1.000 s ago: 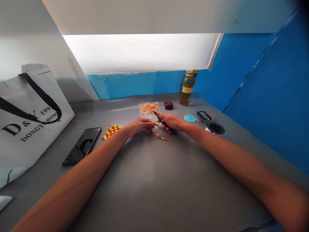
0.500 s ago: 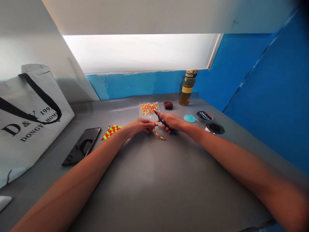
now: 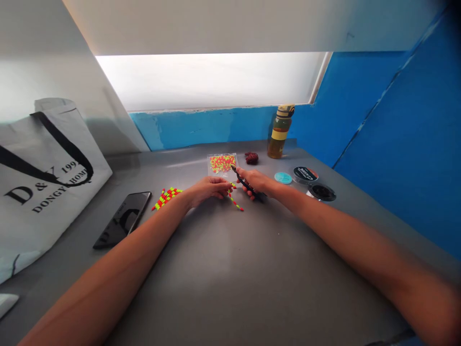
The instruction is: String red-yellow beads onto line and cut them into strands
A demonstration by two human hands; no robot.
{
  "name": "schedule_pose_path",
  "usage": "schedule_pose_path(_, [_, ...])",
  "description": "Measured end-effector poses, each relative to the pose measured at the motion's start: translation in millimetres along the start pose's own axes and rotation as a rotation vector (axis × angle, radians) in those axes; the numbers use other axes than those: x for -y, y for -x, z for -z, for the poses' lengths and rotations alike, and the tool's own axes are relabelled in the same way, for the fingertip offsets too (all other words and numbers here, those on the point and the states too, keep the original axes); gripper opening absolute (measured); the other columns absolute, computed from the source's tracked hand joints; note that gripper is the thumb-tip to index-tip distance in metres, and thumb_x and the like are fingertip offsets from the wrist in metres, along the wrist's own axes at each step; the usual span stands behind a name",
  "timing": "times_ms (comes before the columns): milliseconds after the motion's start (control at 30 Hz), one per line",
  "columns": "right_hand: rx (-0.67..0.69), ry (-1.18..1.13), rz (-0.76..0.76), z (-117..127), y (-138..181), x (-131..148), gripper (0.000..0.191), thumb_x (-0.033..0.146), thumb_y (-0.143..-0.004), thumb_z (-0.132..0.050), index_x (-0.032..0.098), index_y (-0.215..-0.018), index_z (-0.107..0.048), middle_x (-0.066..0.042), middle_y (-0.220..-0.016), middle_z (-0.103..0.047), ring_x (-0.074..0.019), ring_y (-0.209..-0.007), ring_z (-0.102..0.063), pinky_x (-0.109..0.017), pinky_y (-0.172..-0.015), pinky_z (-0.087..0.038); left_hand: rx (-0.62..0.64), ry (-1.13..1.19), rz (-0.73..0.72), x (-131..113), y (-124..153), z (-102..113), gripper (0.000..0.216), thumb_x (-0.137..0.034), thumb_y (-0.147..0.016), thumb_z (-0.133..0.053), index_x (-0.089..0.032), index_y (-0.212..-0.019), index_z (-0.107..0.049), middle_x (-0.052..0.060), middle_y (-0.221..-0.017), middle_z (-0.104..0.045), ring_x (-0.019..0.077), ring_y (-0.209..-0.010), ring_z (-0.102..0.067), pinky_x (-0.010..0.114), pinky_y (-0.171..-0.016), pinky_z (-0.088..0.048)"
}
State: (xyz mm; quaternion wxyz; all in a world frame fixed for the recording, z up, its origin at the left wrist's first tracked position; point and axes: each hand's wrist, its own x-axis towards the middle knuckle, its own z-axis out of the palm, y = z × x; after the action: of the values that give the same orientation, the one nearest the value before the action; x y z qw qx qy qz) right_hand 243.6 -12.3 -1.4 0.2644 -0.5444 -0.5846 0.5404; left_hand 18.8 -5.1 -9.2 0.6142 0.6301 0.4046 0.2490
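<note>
My left hand (image 3: 209,190) is closed on a string of red and yellow-green beads (image 3: 235,203), pinching it near one end while the rest hangs down to the table. Close on its right, my right hand (image 3: 253,182) grips a pair of black pliers (image 3: 242,179), whose jaws point up and to the left; whether the jaws are apart I cannot tell. Behind both hands lies a clear bag of red and yellow beads (image 3: 222,163). Several finished-looking bead strings (image 3: 166,197) lie side by side near my left forearm, which partly hides them.
A black phone (image 3: 122,220) and a white tote bag (image 3: 46,178) are on the left. Toward the back right stand a bottle (image 3: 279,134) and a dark red bundle (image 3: 251,158). Right of my hand lie a light blue disc (image 3: 283,178), a labelled round spool (image 3: 305,174) and a black spool (image 3: 323,192).
The hanging end of the bead string has swung slightly left. Both hands keep their grips and have hardly moved; the whole view has shifted a little.
</note>
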Motion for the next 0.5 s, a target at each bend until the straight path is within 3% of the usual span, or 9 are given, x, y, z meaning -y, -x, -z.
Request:
schedule_pose_path(233, [-0.018, 0.154, -0.002, 5, 4, 11, 0.06, 0.076, -0.092, -0.038, 0.019, -0.102, -0.058, -0.005, -0.082, -0.063, -0.0134, -0.056, -0.055, -0.024, -0.045, -0.045, -0.047, 0.136, 0.02, 2, -2, 5, 0.032, -0.04, -0.078, -0.079, -0.015, -0.097, -0.073, 0.01, -0.102, -0.073, 0.0141, -0.084, -0.065, 0.024, -0.073, -0.05])
schedule_pose_path(367, [-0.136, 0.471, 0.07, 15, 11, 24, 0.06, 0.076, -0.082, -0.057, 0.019, -0.097, -0.063, -0.008, -0.096, -0.066, -0.0172, -0.074, -0.058, -0.024, -0.054, -0.041, -0.076, 0.236, 0.028, 4, -4, 10, 0.028, -0.035, -0.08, -0.079, -0.016, -0.099, -0.073, 0.011, -0.107, -0.073, 0.0146, -0.088, -0.068, 0.025, -0.078, -0.053])
schedule_pose_path(500, [-0.159, 0.572, 0.17, 23, 27, 37, 0.064, 0.077, -0.072, -0.068, 0.019, -0.1, -0.065, -0.007, -0.092, -0.064, -0.0192, -0.079, -0.057, -0.025, -0.056, -0.038, -0.102, 0.274, 0.023, 5, -5, 12, 0.026, -0.032, -0.082, -0.078, -0.015, -0.101, -0.072, 0.011, -0.108, -0.073, 0.0142, -0.089, -0.068, 0.025, -0.081, -0.054])
